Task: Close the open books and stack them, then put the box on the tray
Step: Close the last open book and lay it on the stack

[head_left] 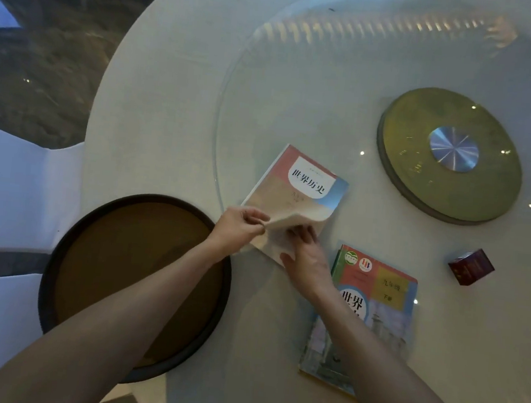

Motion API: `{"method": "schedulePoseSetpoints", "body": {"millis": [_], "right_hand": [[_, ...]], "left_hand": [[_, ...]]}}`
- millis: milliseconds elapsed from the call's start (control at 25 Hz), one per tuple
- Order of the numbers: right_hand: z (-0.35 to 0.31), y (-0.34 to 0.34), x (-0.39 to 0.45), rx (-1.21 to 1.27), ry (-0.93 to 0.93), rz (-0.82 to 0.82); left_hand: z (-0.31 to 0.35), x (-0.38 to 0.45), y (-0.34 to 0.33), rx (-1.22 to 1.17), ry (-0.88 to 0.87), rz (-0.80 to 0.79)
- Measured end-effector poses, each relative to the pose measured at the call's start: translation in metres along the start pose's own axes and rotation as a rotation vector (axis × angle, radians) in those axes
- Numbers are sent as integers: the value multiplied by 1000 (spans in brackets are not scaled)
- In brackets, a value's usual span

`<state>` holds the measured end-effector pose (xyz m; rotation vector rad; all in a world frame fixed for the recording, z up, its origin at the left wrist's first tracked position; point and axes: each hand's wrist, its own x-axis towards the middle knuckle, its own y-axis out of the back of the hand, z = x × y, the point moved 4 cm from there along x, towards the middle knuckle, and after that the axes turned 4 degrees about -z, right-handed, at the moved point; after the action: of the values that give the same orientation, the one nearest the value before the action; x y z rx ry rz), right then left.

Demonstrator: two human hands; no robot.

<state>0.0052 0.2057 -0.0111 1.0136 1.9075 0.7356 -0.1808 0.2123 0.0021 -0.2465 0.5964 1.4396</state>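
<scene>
Two hands are working the pink-and-blue soft-cover textbook (293, 200): left hand (239, 228) pinching its floppy curling cover corner, right hand (304, 256) flat, unclenched, steadying beside; light, best gripped at spine.

We see a round white-clothed table (157, 102), its clear glass turntable (316, 87) above, a gold disc hub (425, 119) at two o'clock, white-covered chairs (8, 185) at nine o'clock, brown patterned carpet (51, 60) at ten o'clock.

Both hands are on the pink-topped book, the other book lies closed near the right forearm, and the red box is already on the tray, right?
Not quite: in the head view the red box sits on the table, right of both books, and the tray holds nothing visible. The rest stands.
</scene>
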Motion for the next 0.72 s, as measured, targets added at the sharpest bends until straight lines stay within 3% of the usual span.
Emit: {"method": "schedulePoseSetpoints", "body": {"millis": [120, 240, 360, 520, 720], "right_hand": [[9, -6, -21, 98, -99, 6], [18, -9, -37, 198, -197, 21], [21, -3, -47, 420, -331, 163], [20, 0, -54, 741, -478, 281], [22, -7, -53, 625, -490, 187]], "left_hand": [[-8, -8, -12, 130, 21, -104], [-10, -7, -4, 240, 11, 106], [-9, -6, 2, 340, 42, 249], [-8, -8, -10, 191, 144, 155], [-7, -16, -12, 126, 149, 11]]}}
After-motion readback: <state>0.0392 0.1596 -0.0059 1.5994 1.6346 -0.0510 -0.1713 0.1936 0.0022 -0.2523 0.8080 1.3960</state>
